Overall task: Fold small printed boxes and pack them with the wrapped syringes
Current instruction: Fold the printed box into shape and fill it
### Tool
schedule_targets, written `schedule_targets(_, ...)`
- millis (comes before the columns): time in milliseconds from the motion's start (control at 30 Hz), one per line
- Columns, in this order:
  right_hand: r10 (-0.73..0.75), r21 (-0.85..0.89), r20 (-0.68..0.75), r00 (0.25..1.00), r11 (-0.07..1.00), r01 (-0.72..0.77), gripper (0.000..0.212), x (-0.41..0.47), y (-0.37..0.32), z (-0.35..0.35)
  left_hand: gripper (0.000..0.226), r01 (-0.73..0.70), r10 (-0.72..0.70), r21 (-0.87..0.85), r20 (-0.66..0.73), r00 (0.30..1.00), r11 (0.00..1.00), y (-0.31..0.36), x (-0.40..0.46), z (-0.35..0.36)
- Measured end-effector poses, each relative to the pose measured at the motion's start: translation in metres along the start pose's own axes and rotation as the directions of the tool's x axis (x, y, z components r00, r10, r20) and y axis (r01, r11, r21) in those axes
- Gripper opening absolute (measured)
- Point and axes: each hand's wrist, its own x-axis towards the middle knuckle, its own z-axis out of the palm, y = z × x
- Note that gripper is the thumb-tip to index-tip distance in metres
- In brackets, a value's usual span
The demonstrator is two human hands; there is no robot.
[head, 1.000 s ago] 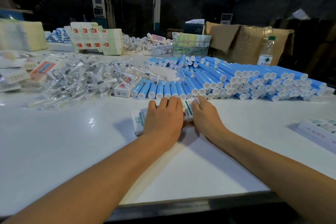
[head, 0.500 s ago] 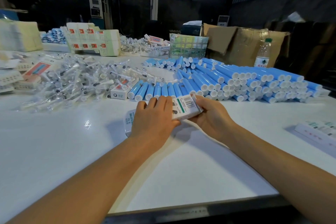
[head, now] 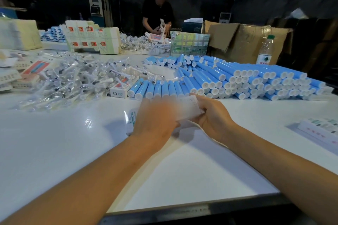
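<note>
A small white printed box (head: pixel 189 107), still flat, is lifted at its right end just above the white table (head: pixel 54 142). My right hand (head: pixel 212 117) grips that right end with curled fingers. My left hand (head: pixel 157 117), blurred by motion, lies over the box's left half; its grip is not clear. A pile of clear-wrapped syringes (head: pixel 73 80) lies at the left. Rows of blue tubes with white caps (head: pixel 228 78) lie behind my hands. A folded printed box (head: pixel 118 91) stands by the syringe pile.
Stacks of flat printed cartons (head: pixel 91 38) and pale sheets (head: pixel 18 34) stand at the back left. A person in black (head: pixel 157 12) works across the table. A cardboard box (head: pixel 243 42) and a water bottle (head: pixel 265 51) are at the back right. More flat boxes (head: pixel 321 128) lie at the right.
The box lay flat under both hands one second ago. My right hand has since lifted its right end, and my left hand is moving over it. A person has come into view across the table.
</note>
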Motion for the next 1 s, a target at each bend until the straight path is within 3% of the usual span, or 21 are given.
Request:
schedule_targets(100, -0.052, -0.019, 0.024, 0.998, 0.998, 0.052, 0.051, -0.002, 0.003, 0.002, 0.071, 0.011, -0.011, -0.006, 0.002, 1.0, 1.0, 0.001, 0.001, -0.001)
schedule_targets(167, -0.064, -0.049, 0.012, 0.998, 0.997, 0.064, 0.039, -0.002, 0.003, 0.002, 0.07, 0.023, -0.023, -0.011, -0.002, 1.0, 1.0, 0.0, 0.001, 0.0)
schedule_targets(233, -0.109, -0.231, -0.006, 0.994, 0.967, 0.105, 0.029, -0.002, 0.003, 0.001, 0.07, 0.033, -0.033, -0.022, -0.002, 0.999, 0.999, -0.001, 0.001, 0.0)
schedule_targets(333, -0.207, -0.51, 0.02, 0.978, 0.839, 0.189, 0.038, -0.004, 0.005, -0.001, 0.068, 0.053, -0.053, -0.024, 0.007, 0.999, 0.998, -0.003, 0.002, 0.001)
schedule_targets(433, -0.343, -0.706, -0.067, 0.937, 0.68, 0.198, 0.015, -0.003, 0.004, -0.004, 0.065, 0.086, -0.086, -0.02, 0.016, 0.996, 0.996, -0.006, 0.003, 0.002)
schedule_targets(500, -0.411, -0.769, -0.103, 0.906, 0.61, 0.19, 0.015, -0.001, 0.005, -0.007, 0.066, 0.093, -0.093, -0.02, 0.023, 0.995, 0.995, -0.006, 0.003, 0.002)
schedule_targets(700, -0.497, -0.809, -0.097, 0.862, 0.543, 0.222, 0.02, -0.001, 0.012, -0.004, 0.066, 0.084, -0.084, -0.008, 0.001, 0.996, 0.996, -0.003, 0.002, 0.001)
schedule_targets(1000, -0.507, -0.756, -0.103, 0.856, 0.599, 0.264, 0.024, -0.006, 0.013, -0.003, 0.067, 0.082, -0.083, -0.03, -0.008, 0.997, 0.996, 0.0, 0.002, -0.001)
